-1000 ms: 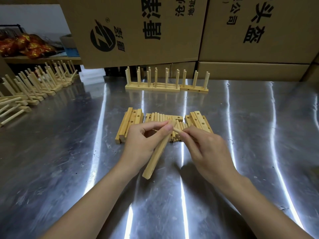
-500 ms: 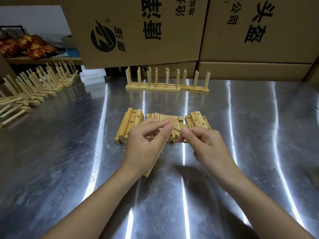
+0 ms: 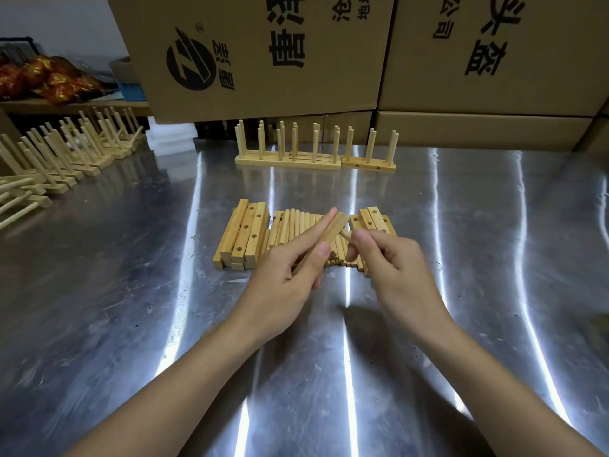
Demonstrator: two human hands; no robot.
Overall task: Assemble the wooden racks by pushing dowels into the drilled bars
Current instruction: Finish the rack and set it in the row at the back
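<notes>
Bar (image 3: 334,230) held in left hand (image 3: 283,282) over the bench (image 3: 131,291), dowel (image 3: 346,235) pinched in right hand (image 3: 392,268) beside its end, not yet in; racks (image 3: 316,159) finished behind, loose bars (image 3: 245,235) and spare dowels (image 3: 296,229) waiting.

The left hand (image 3: 280,285) and right hand (image 3: 400,275) are bare, nails (image 3: 323,250) short.

Reflective brushed-steel table (image 3: 131,308). Centre: loose pale round wooden dowels (image 3: 293,229) beside stacked drilled square wooden bars (image 3: 245,237). Farther back: upright assembled wooden racks (image 3: 296,161); more racks in rows at left (image 3: 66,159).
</notes>
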